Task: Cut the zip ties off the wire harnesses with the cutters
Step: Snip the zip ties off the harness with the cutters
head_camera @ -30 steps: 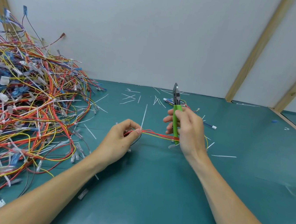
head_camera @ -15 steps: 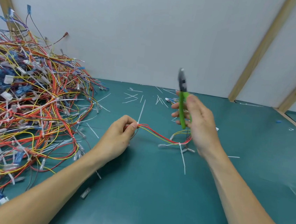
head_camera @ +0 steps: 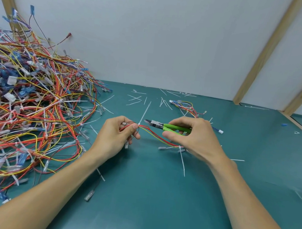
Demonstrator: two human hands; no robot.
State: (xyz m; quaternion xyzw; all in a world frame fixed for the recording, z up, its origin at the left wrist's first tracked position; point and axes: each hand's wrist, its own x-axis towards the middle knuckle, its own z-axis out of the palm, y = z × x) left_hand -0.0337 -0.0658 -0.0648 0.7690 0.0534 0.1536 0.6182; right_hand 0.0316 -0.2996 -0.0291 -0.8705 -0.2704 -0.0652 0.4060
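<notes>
My left hand point(head_camera: 115, 135) pinches a thin red and yellow wire harness point(head_camera: 155, 136) just beside a white zip tie point(head_camera: 144, 114) whose long tail sticks up and away. My right hand point(head_camera: 193, 137) grips green-handled cutters point(head_camera: 165, 126) held level, jaws pointing left a short gap from that tie. The harness runs right to a second zip tie point(head_camera: 182, 157) lying on the green mat under my right hand.
A big tangle of red, yellow and blue harnesses point(head_camera: 25, 112) fills the left side. A smaller harness point(head_camera: 186, 107) lies at the back near the white wall, with several cut tie pieces point(head_camera: 135, 98) scattered around. A wooden rail point(head_camera: 301, 128) edges the mat point(head_camera: 156, 198) on the right.
My right hand has swung the cutters from pointing upright down to level, with the jaws now aimed at the tie by my left fingers. The harness end dropped onto the mat.
</notes>
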